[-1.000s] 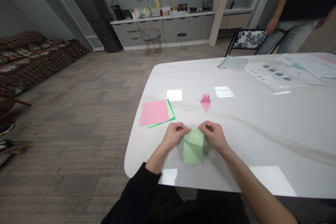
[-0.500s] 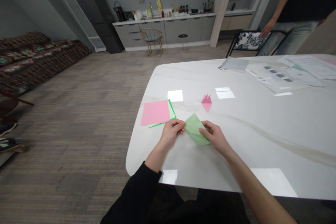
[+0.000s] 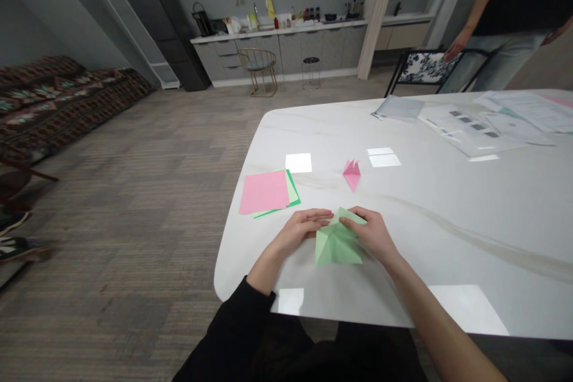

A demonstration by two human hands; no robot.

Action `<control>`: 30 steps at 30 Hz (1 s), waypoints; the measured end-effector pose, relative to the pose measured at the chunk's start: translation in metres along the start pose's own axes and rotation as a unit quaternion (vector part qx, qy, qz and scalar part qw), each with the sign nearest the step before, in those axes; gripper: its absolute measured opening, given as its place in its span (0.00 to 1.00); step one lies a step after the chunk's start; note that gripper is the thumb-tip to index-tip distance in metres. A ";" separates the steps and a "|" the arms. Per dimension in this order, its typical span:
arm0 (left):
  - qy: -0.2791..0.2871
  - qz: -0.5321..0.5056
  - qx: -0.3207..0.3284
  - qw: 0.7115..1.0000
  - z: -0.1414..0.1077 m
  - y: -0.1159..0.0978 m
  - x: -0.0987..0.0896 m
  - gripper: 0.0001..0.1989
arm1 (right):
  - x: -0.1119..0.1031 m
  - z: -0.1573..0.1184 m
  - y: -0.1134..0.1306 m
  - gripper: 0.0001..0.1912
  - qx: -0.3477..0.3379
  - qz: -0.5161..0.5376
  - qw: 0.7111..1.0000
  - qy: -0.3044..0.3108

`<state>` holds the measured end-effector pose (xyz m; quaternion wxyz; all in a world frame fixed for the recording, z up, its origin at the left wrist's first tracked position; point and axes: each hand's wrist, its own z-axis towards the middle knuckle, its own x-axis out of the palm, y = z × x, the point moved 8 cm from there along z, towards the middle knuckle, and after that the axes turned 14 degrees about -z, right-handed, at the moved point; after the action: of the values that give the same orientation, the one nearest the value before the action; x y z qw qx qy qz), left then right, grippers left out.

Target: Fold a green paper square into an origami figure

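A light green sheet of origami paper (image 3: 336, 246), creased and partly folded, is between my hands near the table's front edge. My right hand (image 3: 369, 233) pinches its upper right part, thumb on top and fingers behind. My left hand (image 3: 304, 228) lies at the upper left side of the sheet, its fingers stretched out and touching the paper's edge. Farther up the table sits a small folded pink paper shape (image 3: 351, 174) with pointed tips. To the left is a stack of square sheets, with a pink sheet (image 3: 265, 192) on top and green sheets (image 3: 293, 192) showing beneath.
The white table (image 3: 447, 209) has rounded corners and bright reflections. Printed papers (image 3: 474, 128) and a clear plastic folder (image 3: 398, 108) lie at its far right. A person (image 3: 514, 18) stands behind a patterned chair (image 3: 427, 67), one hand on its back.
The green paper has been turned and lowered toward me, now showing raised creases. My left hand has gone from a pinch at its left corner to stretched fingers along its upper side.
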<state>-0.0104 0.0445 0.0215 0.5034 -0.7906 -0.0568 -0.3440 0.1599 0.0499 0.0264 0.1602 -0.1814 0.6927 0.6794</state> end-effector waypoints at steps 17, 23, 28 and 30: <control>-0.065 -0.107 0.071 0.990 0.013 0.008 -0.009 0.21 | 0.012 -0.010 0.023 0.17 -0.086 0.103 0.991 0.023; -0.073 -0.147 0.099 0.981 0.015 0.010 -0.007 0.19 | 0.020 -0.009 0.007 0.19 -0.031 0.049 0.998 0.008; -0.093 -0.198 0.103 0.970 0.015 0.010 -0.011 0.15 | 0.023 -0.010 0.016 0.21 -0.112 0.034 0.993 0.021; -0.086 -0.218 0.097 0.967 0.016 0.009 -0.010 0.14 | 0.026 -0.014 0.026 0.22 -0.188 -0.013 0.982 0.031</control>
<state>-0.0064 0.0555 0.0043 0.4835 -0.7334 -0.3040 -0.3688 0.1252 0.0349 0.0378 0.1098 -0.2383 0.5547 0.7896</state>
